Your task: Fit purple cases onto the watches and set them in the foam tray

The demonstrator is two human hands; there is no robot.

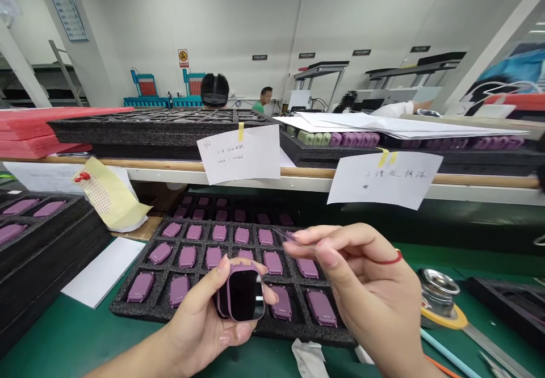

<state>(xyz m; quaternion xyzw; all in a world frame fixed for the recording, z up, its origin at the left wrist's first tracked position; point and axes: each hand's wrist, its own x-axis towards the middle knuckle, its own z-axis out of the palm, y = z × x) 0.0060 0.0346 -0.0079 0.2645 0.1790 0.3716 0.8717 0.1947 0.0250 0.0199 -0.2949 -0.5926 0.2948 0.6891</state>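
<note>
Seen from the head camera, the left hand grips a purple watch-like device, thumb and fingers closed around its sides, with the dark, glossy screen turned up toward the wearer. The device is held above the near edge of a black foam tray on a green table. The right hand, a red cord at its wrist, pinches a thin, see-through sheet between thumb and fingers, above the tray's right half and apart from the device.

Purple cases sit one to a compartment in the tray, from its far edge to its near corners. At the table's left edge, a stack of black foam trays carries more purple cases on top. On the shelf behind, another black tray has contents too indistinct to name; to its right, a foam tray holds green cases beside purple ones, partly under white papers. Toward the table's right edge stands a metal pot, its contents hidden.
</note>
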